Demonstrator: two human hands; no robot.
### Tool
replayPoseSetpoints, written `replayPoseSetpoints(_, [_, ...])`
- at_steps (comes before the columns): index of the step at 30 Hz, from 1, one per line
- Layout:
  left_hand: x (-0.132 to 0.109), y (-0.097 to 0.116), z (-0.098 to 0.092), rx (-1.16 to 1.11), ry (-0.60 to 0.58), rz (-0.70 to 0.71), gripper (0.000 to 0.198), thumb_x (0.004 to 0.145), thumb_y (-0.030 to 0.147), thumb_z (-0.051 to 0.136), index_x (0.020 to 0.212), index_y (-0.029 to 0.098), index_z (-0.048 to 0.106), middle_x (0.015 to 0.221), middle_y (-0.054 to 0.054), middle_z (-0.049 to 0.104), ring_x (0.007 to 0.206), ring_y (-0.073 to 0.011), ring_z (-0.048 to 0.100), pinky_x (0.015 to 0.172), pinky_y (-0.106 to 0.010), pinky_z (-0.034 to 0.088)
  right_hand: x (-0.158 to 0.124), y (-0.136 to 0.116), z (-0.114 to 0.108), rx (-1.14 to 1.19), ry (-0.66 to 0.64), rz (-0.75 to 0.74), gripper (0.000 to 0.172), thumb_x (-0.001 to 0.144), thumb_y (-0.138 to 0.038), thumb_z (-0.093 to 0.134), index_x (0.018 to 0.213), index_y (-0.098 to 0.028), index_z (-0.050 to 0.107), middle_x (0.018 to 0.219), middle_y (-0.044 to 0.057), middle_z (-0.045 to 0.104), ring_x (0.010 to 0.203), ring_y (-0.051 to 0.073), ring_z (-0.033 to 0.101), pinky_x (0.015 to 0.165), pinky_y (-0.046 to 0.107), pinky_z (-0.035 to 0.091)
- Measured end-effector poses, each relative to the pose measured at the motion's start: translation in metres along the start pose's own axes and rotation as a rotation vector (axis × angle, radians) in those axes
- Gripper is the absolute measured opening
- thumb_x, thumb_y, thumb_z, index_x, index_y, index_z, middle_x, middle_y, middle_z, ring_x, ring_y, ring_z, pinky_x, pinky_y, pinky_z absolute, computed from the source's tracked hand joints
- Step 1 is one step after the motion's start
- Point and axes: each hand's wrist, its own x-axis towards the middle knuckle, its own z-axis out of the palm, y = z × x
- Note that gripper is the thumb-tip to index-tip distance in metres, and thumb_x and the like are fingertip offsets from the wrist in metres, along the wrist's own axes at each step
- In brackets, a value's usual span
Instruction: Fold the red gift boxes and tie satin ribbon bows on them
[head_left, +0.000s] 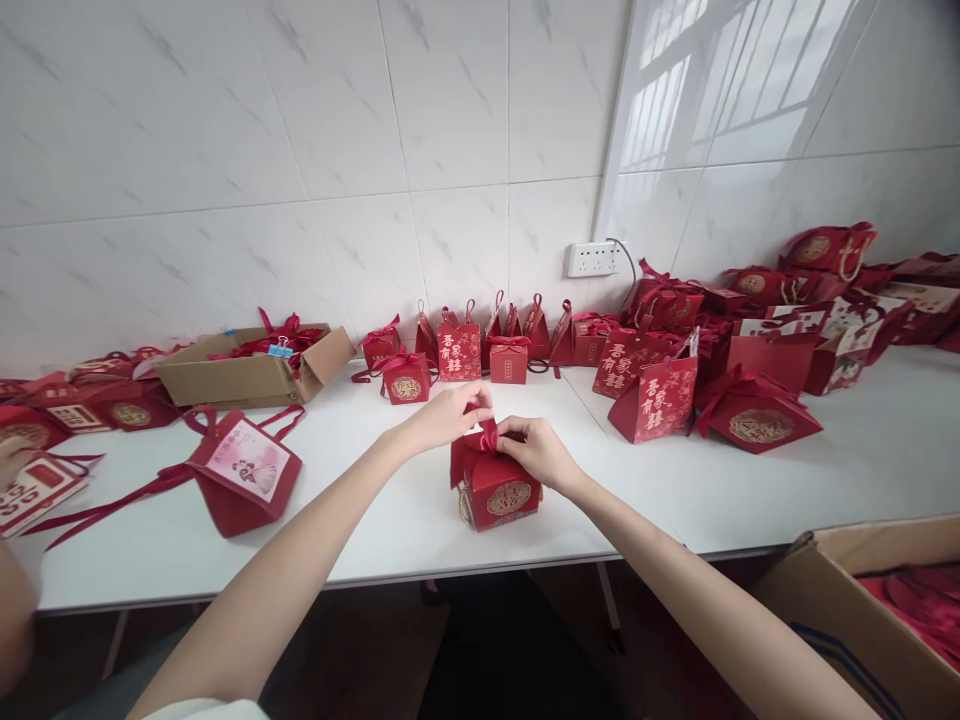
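A red gift box (501,492) with a gold round emblem and a tassel at its left side stands upright near the table's front edge. My left hand (459,410) is closed on a red ribbon (488,436) that rises from the top of this box. From the right, my right hand (537,448) pinches the same ribbon low, close to the lid. The fingers partly hide where the ribbon loops. Behind them stand several small red boxes, among them a bag-shaped one (459,350) with gold characters.
On the white table (375,490), a red box with a couple picture (244,470) trails long ribbons at left. An open cardboard box (225,382) stands behind it. Red boxes (761,420) crowd the right. A carton of red ribbon (795,590) is at lower right. Another person's hand (11,458) shows far left.
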Motion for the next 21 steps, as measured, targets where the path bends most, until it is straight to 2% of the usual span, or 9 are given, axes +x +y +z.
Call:
replayPoseSetpoints(4, [-0.010, -0.018, 0.021, -0.121, 0.079, -0.016, 0.013, 0.080, 0.030, 0.052, 0.075, 0.018, 0.056, 0.077, -0.001, 0.061, 0.071, -0.0157, 0.055, 0.067, -0.026, 0.041, -0.001, 0.003, 0.002, 0.085, 0.086, 0.013, 0.013, 0.071, -0.029, 0.059, 0.068, -0.018, 0.066, 0.078, 0.003, 0.065, 0.072, 0.017, 0.059, 0.073, 0.030, 0.046])
replayPoseSetpoints(9, [-0.025, -0.017, 0.039, -0.177, 0.172, -0.045, 0.009, 0.078, 0.023, 0.051, 0.081, 0.018, 0.057, 0.079, -0.002, 0.059, 0.076, -0.0168, 0.055, 0.075, -0.029, 0.043, -0.001, 0.002, 0.007, 0.160, 0.181, 0.091, 0.016, 0.069, -0.032, 0.060, 0.067, -0.017, 0.064, 0.078, 0.004, 0.065, 0.068, 0.016, 0.059, 0.067, 0.029, 0.047])
replayPoseSetpoints(14, [-0.032, -0.011, 0.043, -0.146, 0.203, -0.068, 0.009, 0.078, 0.023, 0.051, 0.072, 0.018, 0.056, 0.075, -0.002, 0.055, 0.079, -0.0180, 0.051, 0.075, -0.029, 0.041, -0.003, 0.000, 0.010, 0.082, 0.248, 0.076, 0.013, 0.070, -0.028, 0.057, 0.068, -0.018, 0.064, 0.080, 0.004, 0.065, 0.074, 0.017, 0.059, 0.071, 0.030, 0.046])
replayPoseSetpoints(18, [-0.032, -0.011, 0.043, -0.135, 0.197, -0.056, 0.014, 0.077, 0.024, 0.052, 0.063, 0.019, 0.050, 0.073, -0.002, 0.052, 0.083, -0.0196, 0.050, 0.077, -0.030, 0.039, -0.005, -0.002, 0.011, 0.035, 0.244, 0.073, 0.011, 0.071, -0.027, 0.057, 0.068, -0.018, 0.063, 0.083, 0.005, 0.065, 0.075, 0.018, 0.059, 0.072, 0.030, 0.046])
replayPoseSetpoints(21, [-0.033, -0.012, 0.043, -0.183, 0.162, -0.028, 0.013, 0.077, 0.024, 0.051, 0.065, 0.019, 0.051, 0.074, -0.002, 0.053, 0.085, -0.0197, 0.050, 0.079, -0.030, 0.039, -0.006, -0.003, 0.009, 0.015, 0.238, 0.076, 0.011, 0.071, -0.027, 0.057, 0.069, -0.018, 0.062, 0.081, 0.005, 0.066, 0.074, 0.018, 0.059, 0.071, 0.030, 0.046])
